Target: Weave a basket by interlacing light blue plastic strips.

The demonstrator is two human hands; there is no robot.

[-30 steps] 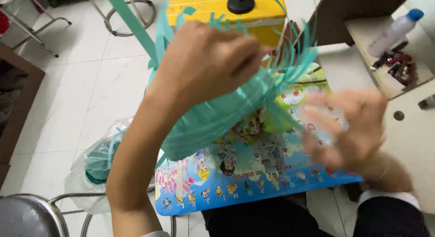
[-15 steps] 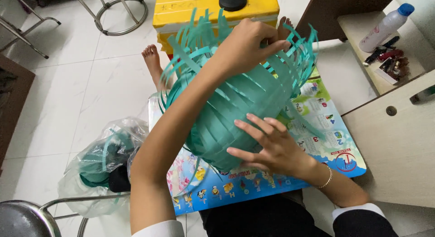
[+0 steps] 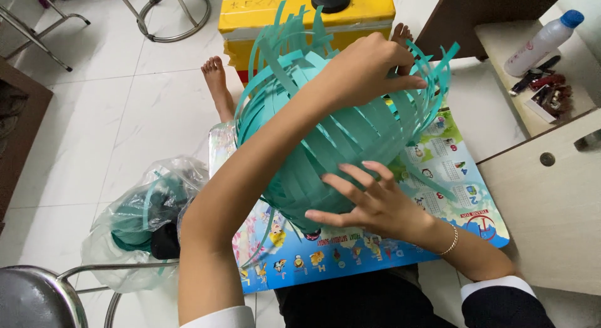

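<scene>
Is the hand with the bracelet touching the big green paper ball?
Touching. The head view shows the right hand with its spread fingers pressed flat on the near side of the green paper-strip ball, no gap showing.

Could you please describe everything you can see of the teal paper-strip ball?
The teal paper-strip ball is a rounded, hollow form of overlapping, flat, paper-like strips, with loose ends sticking up round its open top. It sits over a colourful picture mat. The left hand grips its top rim; the right hand presses spread fingers against its near side.
</scene>
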